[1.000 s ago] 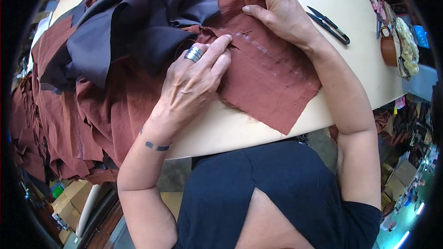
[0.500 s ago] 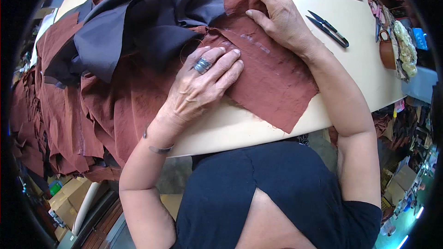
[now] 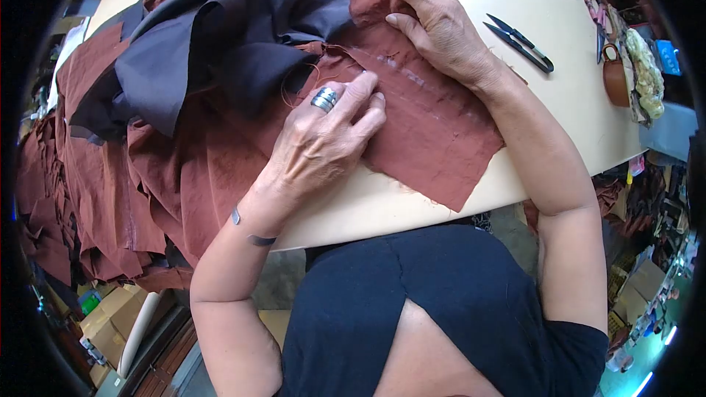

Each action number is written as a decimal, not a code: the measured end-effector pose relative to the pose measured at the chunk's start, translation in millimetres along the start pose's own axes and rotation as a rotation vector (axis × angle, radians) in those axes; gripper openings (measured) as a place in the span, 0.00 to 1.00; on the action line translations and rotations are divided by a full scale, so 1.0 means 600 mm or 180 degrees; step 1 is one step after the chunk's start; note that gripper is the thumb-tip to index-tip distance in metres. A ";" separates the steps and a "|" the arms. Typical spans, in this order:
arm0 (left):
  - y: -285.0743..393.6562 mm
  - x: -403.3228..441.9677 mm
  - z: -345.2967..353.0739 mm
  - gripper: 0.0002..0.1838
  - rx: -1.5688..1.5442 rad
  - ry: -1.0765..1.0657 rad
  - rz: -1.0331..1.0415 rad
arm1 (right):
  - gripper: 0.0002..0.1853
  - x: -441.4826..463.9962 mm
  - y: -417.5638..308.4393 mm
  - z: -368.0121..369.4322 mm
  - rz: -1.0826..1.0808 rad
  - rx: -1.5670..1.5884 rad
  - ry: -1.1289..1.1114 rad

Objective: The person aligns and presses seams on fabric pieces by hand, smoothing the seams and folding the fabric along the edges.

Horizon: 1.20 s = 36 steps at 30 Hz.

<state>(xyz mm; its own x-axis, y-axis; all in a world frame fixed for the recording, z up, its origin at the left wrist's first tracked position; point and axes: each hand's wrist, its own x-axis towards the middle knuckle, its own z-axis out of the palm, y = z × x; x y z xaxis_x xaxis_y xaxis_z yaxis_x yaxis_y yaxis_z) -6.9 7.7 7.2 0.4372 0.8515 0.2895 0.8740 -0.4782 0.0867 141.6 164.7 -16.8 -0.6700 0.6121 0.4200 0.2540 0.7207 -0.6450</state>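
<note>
My left hand [image 3: 323, 129], with a wide silver ring, rests over the rust-brown cloth [image 3: 434, 143]. Its fingers are curled and closed at the tips; what they pinch, if anything, is hidden. A thin orange-brown thread [image 3: 285, 87] loops beside these fingers. My right hand [image 3: 441, 33] lies along the far right side of the cloth, index finger stretched and thumb apart. A seam with pale marks runs across the cloth between the hands. Dark grey-blue fabric [image 3: 158, 66] is bunched left of the seam.
Black thread snips [image 3: 521, 44] lie on the cream table [image 3: 573, 110], right of my right hand. A brown leather pouch [image 3: 615, 81] hangs near the right edge. More rust-brown cloth [image 3: 95, 198] drapes over the left side. Cardboard boxes [image 3: 114, 323] stand below left.
My left hand has gone from fingers laid flat on the cloth to curled, closed fingertips. More of the thread loop shows. My right hand stays nearly in place.
</note>
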 end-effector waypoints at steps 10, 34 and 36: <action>0.010 0.011 -0.006 0.17 0.0145 -0.0246 0.0225 | 0.31 0.000 -0.001 0.003 0.0029 0.0023 0.0039; -0.005 0.004 -0.004 0.12 0.0359 -0.0266 -0.0352 | 0.35 0.025 -0.014 0.003 -0.0479 -0.0107 0.0120; -0.004 0.003 -0.003 0.12 0.0320 -0.0212 -0.0319 | 0.35 0.023 -0.010 0.005 -0.0328 -0.0082 0.0036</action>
<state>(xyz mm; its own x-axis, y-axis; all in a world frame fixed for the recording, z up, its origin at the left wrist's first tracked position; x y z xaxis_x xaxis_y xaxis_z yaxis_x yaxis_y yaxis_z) -8.4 10.0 9.4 0.3570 0.9078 0.2200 0.9293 -0.3690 0.0150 128.6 167.5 -9.0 -0.6856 0.5378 0.4907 0.2020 0.7881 -0.5815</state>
